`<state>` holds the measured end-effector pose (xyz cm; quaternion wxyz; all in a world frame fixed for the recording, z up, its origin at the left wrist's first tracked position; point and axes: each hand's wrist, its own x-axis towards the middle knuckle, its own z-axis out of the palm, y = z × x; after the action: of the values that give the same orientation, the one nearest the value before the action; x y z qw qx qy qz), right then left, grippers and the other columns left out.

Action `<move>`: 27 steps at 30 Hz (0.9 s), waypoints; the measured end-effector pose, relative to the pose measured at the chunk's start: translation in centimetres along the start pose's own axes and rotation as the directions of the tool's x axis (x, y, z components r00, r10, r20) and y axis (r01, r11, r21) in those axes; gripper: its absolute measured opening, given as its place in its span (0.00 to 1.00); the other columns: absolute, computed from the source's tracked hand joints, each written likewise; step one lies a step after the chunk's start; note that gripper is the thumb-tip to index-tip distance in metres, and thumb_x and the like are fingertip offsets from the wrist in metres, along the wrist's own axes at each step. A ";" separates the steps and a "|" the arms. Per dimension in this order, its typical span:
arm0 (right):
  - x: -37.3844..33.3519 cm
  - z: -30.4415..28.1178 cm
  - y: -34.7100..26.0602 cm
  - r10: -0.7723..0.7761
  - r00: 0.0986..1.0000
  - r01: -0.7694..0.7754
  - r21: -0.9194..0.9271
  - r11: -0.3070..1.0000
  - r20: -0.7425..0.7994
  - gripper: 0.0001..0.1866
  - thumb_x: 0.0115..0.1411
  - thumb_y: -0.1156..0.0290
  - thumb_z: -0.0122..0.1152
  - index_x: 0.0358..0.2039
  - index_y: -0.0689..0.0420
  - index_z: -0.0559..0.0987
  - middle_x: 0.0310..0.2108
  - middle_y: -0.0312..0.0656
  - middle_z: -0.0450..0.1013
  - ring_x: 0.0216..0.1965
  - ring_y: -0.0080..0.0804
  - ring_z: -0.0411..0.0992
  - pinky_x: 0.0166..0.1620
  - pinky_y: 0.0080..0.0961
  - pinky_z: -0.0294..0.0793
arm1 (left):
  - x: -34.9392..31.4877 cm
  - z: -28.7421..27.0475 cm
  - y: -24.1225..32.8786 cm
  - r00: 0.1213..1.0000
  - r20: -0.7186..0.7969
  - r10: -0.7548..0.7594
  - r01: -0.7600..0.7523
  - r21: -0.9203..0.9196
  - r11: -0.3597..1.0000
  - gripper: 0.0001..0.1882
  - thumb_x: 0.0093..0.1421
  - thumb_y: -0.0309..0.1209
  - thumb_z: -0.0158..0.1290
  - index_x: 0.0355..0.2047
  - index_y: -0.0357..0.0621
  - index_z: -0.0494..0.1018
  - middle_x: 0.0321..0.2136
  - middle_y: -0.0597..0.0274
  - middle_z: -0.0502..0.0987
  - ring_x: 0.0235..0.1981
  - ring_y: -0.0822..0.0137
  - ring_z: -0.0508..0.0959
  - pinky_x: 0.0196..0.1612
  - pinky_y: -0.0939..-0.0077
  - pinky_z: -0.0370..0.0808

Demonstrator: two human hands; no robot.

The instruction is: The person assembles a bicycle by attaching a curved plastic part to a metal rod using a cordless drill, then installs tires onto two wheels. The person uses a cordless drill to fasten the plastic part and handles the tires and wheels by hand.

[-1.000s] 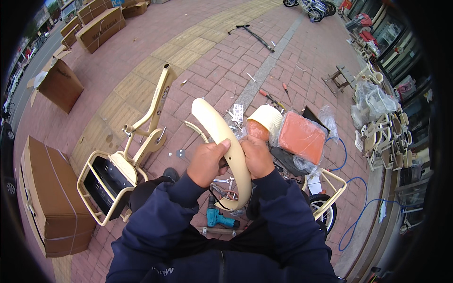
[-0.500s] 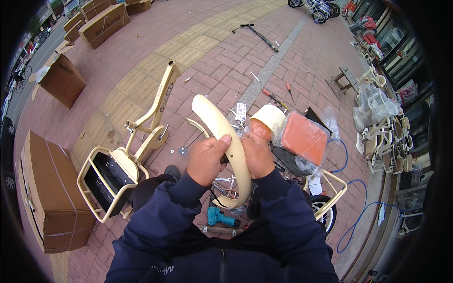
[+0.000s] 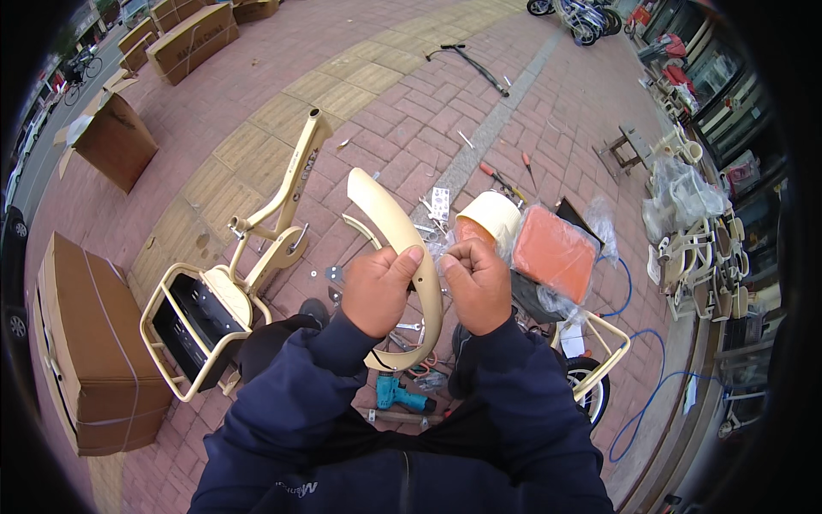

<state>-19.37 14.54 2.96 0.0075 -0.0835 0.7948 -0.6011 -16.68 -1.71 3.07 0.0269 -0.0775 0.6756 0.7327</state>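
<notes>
A cream curved bicycle mudguard (image 3: 394, 224) stands upright in front of me, with a small hole partway down its face. My left hand (image 3: 374, 293) grips it from the left side, thumb pressed on the outer surface. Just right of the mudguard, my right hand (image 3: 477, 289) is closed in a pinch, apart from the mudguard. What its fingertips hold, if anything, I cannot make out. Below, a teal cordless drill (image 3: 396, 394) lies on the paving near orange-handled scissors (image 3: 421, 369).
A cream bicycle frame (image 3: 295, 184) with a carrier stands at left beside a large cardboard box (image 3: 111, 351). To the right lie a cream basket (image 3: 498, 212), an orange plastic-wrapped pad (image 3: 556, 255) and a blue hose (image 3: 642, 330). Farther off is a floor pump (image 3: 475, 67).
My right hand has drawn away from the mudguard to the right and its fingers have curled into a pinch. My left hand keeps its hold.
</notes>
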 end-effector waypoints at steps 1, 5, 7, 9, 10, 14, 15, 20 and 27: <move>-0.3 -0.4 -0.3 0.014 0.996 -0.020 0.064 0.998 0.086 0.07 0.56 0.74 0.61 0.31 0.65 0.77 0.21 0.44 0.75 0.20 0.28 0.72 0.27 0.25 0.71 | 0.0 0.0 -0.1 1.000 -0.016 0.025 -0.024 0.045 0.999 0.18 0.67 0.38 0.51 0.31 0.32 0.78 0.19 0.63 0.76 0.21 0.75 0.73 0.27 0.76 0.70; -0.8 -1.0 -0.8 -0.113 0.965 0.130 -0.057 0.990 0.239 0.06 0.55 0.76 0.64 0.32 0.64 0.79 0.21 0.36 0.74 0.22 0.16 0.70 0.28 0.17 0.69 | -0.1 0.1 -0.1 0.994 -0.044 0.101 -0.095 0.125 0.988 0.18 0.66 0.39 0.51 0.31 0.34 0.78 0.19 0.59 0.77 0.21 0.73 0.74 0.27 0.73 0.70; -0.7 -0.9 -0.8 -0.143 0.963 0.166 -0.083 0.983 0.230 0.06 0.55 0.76 0.64 0.31 0.64 0.79 0.21 0.37 0.75 0.22 0.16 0.70 0.28 0.17 0.69 | -0.2 0.2 0.1 0.990 -0.049 0.132 -0.121 0.189 0.974 0.18 0.66 0.39 0.51 0.31 0.34 0.78 0.19 0.57 0.77 0.20 0.72 0.74 0.27 0.73 0.71; -0.5 -0.8 -0.8 -0.157 0.963 0.180 -0.092 0.979 0.219 0.05 0.54 0.75 0.65 0.29 0.64 0.79 0.20 0.40 0.75 0.21 0.22 0.71 0.27 0.20 0.70 | -0.3 0.4 0.2 0.989 -0.059 0.139 -0.122 0.231 0.965 0.17 0.66 0.39 0.51 0.31 0.34 0.78 0.18 0.56 0.76 0.19 0.70 0.74 0.26 0.72 0.70; -0.5 -0.7 -0.8 -0.154 0.965 0.175 -0.087 0.981 0.211 0.05 0.54 0.75 0.65 0.28 0.63 0.79 0.19 0.42 0.74 0.20 0.28 0.72 0.27 0.23 0.70 | -0.3 0.5 0.2 0.987 -0.064 0.150 -0.130 0.249 0.960 0.17 0.66 0.39 0.51 0.30 0.35 0.77 0.18 0.56 0.76 0.19 0.69 0.74 0.26 0.71 0.70; -0.6 -0.9 -1.1 -0.152 0.966 0.181 -0.127 0.975 0.210 0.06 0.53 0.73 0.66 0.26 0.63 0.79 0.19 0.44 0.74 0.20 0.30 0.73 0.26 0.25 0.70 | -0.4 0.9 0.0 0.973 -0.062 0.220 -0.191 0.310 0.931 0.17 0.66 0.38 0.51 0.29 0.35 0.77 0.17 0.53 0.74 0.17 0.64 0.73 0.24 0.68 0.69; -0.6 -1.0 -1.1 -0.087 0.973 0.110 -0.097 0.989 0.216 0.07 0.53 0.73 0.66 0.26 0.63 0.79 0.18 0.43 0.74 0.20 0.28 0.73 0.26 0.25 0.71 | -0.5 0.9 -0.1 0.970 -0.051 0.238 -0.212 0.308 0.928 0.17 0.66 0.38 0.51 0.29 0.35 0.76 0.17 0.52 0.74 0.18 0.63 0.74 0.25 0.68 0.69; -0.1 -1.3 -0.7 0.140 0.951 -0.118 -0.097 0.988 0.275 0.11 0.54 0.70 0.68 0.32 0.66 0.79 0.21 0.39 0.76 0.24 0.20 0.73 0.29 0.21 0.72 | -0.4 1.0 -0.4 0.959 -0.005 0.285 -0.266 0.342 0.901 0.17 0.66 0.38 0.51 0.28 0.35 0.76 0.19 0.51 0.75 0.20 0.63 0.75 0.26 0.67 0.70; 0.7 -2.2 0.8 0.275 0.843 -0.375 0.138 0.917 0.463 0.28 0.57 0.64 0.69 0.50 0.72 0.72 0.32 0.40 0.77 0.30 0.19 0.73 0.33 0.17 0.72 | -0.6 0.8 0.3 0.988 0.071 0.135 -0.148 0.246 0.958 0.17 0.67 0.39 0.50 0.33 0.36 0.78 0.22 0.52 0.77 0.22 0.64 0.77 0.28 0.69 0.72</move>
<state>-20.35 16.72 2.87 0.2962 -0.0775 0.7027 -0.6422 -16.22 -0.94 3.49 0.0021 -0.0055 0.7654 0.6435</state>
